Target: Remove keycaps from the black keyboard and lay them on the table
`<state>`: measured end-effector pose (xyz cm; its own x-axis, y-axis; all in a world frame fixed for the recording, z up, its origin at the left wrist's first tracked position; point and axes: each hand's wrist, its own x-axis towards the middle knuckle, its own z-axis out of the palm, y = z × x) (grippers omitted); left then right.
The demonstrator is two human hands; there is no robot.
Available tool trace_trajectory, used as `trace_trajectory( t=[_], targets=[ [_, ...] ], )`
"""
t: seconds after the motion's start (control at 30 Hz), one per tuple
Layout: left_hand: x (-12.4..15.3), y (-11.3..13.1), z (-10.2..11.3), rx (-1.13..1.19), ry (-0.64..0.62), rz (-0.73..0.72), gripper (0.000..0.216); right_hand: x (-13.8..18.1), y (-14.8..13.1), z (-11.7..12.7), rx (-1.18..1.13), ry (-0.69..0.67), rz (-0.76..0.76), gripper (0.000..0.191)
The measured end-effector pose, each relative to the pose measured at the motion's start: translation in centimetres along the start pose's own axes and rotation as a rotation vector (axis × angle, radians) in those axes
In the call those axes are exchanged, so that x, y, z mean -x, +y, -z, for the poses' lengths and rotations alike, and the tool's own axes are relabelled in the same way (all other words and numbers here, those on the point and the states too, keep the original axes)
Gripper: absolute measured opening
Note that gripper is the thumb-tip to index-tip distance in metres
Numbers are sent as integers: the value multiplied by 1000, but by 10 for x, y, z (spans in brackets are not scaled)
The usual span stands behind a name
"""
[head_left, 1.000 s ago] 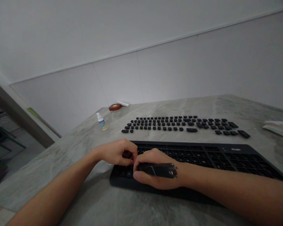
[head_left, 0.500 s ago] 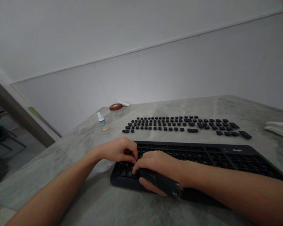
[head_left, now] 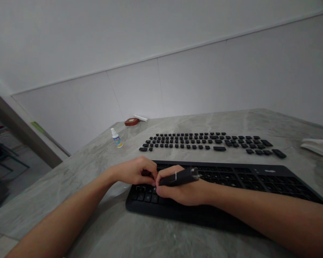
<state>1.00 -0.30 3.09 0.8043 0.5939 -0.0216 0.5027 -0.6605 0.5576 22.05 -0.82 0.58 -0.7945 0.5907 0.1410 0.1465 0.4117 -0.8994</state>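
Observation:
A black keyboard (head_left: 167, 213) lies on the grey marbled table, many of its key wells bare; some keycaps (head_left: 148, 197) sit in its near left corner. Over the keyboard's left part, my left hand (head_left: 136, 171) has its fingers curled together; whatever is between them is hidden. My right hand (head_left: 184, 193) meets it there, gripping a thick black pen-like tool (head_left: 181, 176) with a pale band. The tool's glinting rear end points up and right; its working tip is hidden by my fingers.
Loose black keycaps (head_left: 219, 148) lie in rows behind the keyboard. A small white spray bottle (head_left: 116, 138) stands at the left, with a reddish-brown case (head_left: 131, 122) and a white strip (head_left: 140, 118) beyond. White cloth-like material (head_left: 318, 147) lies at the right edge.
My right hand has rolled over, swinging the black tool's rear end from low, toward me, to up and right. My left hand stays in nearly the same place.

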Motion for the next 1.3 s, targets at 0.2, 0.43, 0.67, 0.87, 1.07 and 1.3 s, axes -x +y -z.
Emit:
trace_trajectory(
  t=[0.2, 0.43, 0.67, 0.87, 1.07, 1.3],
  targets=[
    [-2, 0, -4, 14, 1, 10, 9, -2, 1, 10, -191, 13, -53, 18],
    [4, 0, 3, 98, -51, 3, 10, 8, 17, 3, 249, -88, 381, 5],
    [2, 5, 2, 140, -94, -6, 9, 7, 20, 6, 335, -115, 482, 16],
    [2, 3, 1, 149, -74, -38, 9, 9, 6, 13, -9, -56, 328, 18],
    [3, 6, 5, 152, -69, -38, 10, 10, 1, 10, -61, -56, 236, 17],
    [5, 5, 8, 192, -71, -36, 12, 11, 3, 9, -131, -79, 208, 17]
  ],
)
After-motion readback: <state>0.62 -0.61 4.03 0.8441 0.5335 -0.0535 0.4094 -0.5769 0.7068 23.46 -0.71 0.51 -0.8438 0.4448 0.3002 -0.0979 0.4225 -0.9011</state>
